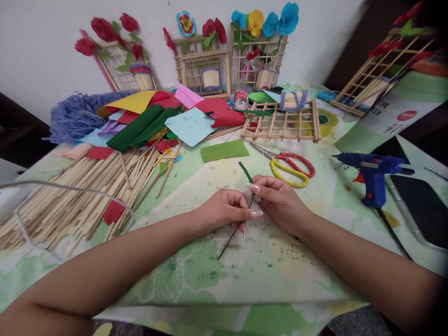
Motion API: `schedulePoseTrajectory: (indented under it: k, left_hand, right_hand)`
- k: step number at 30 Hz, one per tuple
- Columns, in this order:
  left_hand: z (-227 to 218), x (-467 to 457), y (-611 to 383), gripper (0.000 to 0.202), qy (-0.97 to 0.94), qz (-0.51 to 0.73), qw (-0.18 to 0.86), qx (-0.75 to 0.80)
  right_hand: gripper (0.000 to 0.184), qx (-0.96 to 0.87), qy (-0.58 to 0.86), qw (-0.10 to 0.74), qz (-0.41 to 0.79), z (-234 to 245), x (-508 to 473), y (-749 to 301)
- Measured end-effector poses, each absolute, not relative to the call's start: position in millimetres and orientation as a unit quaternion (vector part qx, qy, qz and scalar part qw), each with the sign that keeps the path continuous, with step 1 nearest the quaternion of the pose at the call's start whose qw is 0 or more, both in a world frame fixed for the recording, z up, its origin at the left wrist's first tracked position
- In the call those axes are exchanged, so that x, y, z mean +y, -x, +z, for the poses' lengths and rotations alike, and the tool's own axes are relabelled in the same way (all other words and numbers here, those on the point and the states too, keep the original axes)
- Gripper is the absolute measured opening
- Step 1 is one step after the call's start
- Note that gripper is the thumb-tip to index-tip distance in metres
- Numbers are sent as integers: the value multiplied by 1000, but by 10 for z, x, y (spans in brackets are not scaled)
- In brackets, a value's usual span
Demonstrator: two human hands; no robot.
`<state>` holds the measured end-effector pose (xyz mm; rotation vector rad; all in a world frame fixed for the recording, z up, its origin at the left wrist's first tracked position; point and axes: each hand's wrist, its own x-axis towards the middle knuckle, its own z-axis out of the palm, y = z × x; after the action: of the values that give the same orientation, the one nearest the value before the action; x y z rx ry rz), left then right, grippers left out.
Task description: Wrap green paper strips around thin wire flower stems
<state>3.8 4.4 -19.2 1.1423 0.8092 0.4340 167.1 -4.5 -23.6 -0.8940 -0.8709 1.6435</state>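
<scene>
Forearms (147, 247) lay nearest. My left hand (222, 210) had fingers clamped round the stem (229, 240), near centre; my right hand (282, 198) pinched the strip (245, 172). Near end looked covered; far tail stuck out loose, so probably part-done. Far racks (227, 70) had flowers (288, 18).

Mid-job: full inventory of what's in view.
green strip: 1, dark green, between both hands
scissors: 1, red and yellow handles, beyond right hand
glue gun: 1, blue, right
phone: 1, dark, far right
large bottle: 1, pale green, back right
small bottle: 1, clear, back centre
stick frames: at least 5, tan, back
flowers: many, red, blue and yellow, on frames
loose sticks: many, tan, left
paper: several, mixed colours, back left
yarn: 1 bundle, blue, back left
cable: 1, grey, left
tablecloth: 1, green-white, underneath
left hand: 1, centre
right hand: 1, centre
</scene>
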Motion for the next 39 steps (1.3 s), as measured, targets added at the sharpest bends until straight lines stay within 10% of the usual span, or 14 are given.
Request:
schedulePoseTrajectory:
  k: [39]
  left_hand:
    - [-187, 61, -60, 34, -511, 256, 750, 333]
  right_hand:
    - [18, -420, 389, 519, 635, -239, -52, -1678]
